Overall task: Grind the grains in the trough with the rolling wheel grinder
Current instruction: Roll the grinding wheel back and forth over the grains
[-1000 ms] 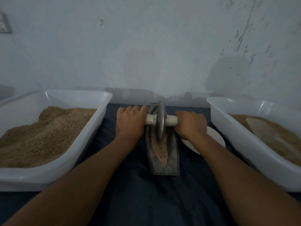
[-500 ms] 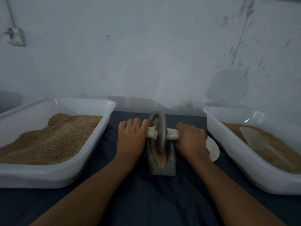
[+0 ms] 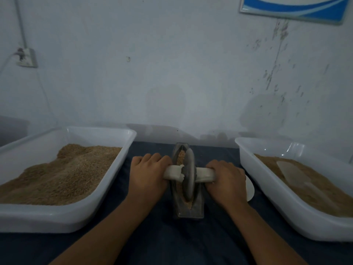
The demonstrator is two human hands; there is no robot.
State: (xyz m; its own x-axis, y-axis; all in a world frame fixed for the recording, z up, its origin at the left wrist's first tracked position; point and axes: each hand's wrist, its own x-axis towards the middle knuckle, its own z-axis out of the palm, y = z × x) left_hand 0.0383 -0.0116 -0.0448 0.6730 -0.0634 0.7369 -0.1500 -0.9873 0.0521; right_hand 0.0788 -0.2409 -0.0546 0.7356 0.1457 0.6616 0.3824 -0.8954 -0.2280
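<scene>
Gripping the wheel (image 3: 188, 175) axle both sides: left hand (image 3: 148, 175) and right hand (image 3: 227, 177) each curled tight round it; wheel sits in trough (image 3: 188, 209), frame centre, grains (image 3: 181, 156) beneath; tabletop (image 3: 172, 243) dark.

To your left sits a white tub (image 3: 99, 190) heaped with brown grain; to your right, a second white tub (image 3: 271, 190) holding a pale scoop (image 3: 295, 174). Dark cloth (image 3: 172, 243) covers the table. Wall socket (image 3: 26, 57) upper left, blue-and-white sign (image 3: 294, 7) upper right.
</scene>
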